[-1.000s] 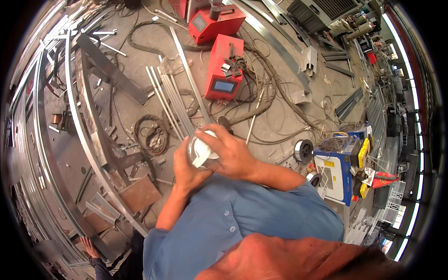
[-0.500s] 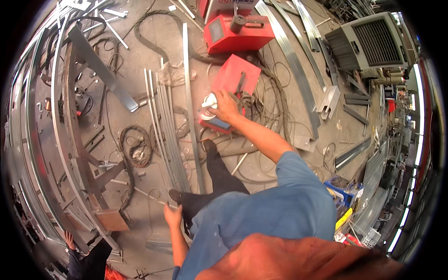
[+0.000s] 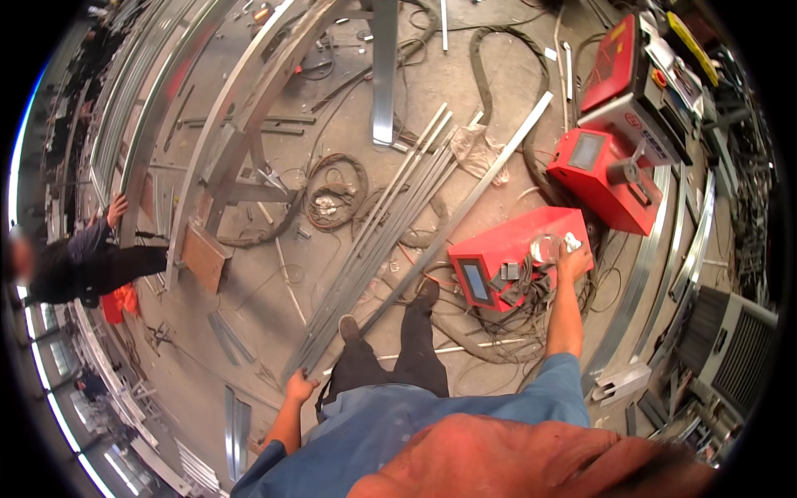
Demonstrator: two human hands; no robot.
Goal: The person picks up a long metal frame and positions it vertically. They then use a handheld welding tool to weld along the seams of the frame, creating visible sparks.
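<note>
My right hand (image 3: 573, 262) reaches to the top of a red boxy machine (image 3: 519, 224). Its fingers are closed around the white end of a small clear container (image 3: 545, 249); the exact kind of container is too small to make out. Dark cables and a grey clamp-like piece (image 3: 510, 271) lie on the machine beside it. Low on my left side, my left hand (image 3: 300, 387) hangs near the close ends of several long metal bars (image 3: 378, 257). Its thumb stands apart from the fingers, and nothing shows in it.
A second red machine (image 3: 610, 187) stands beyond the first. Thick cable (image 3: 477, 75) loops across the floor, with a coil (image 3: 336, 192) beyond the bars. At left is a steel frame (image 3: 217, 158), where another person's hand (image 3: 117, 209) rests. A grey louvred unit (image 3: 726, 340) stands at right.
My view has swung to the right, so the scene looks turned. My right hand stays at the container on the red machine, and my left hand still hangs low by the bars.
</note>
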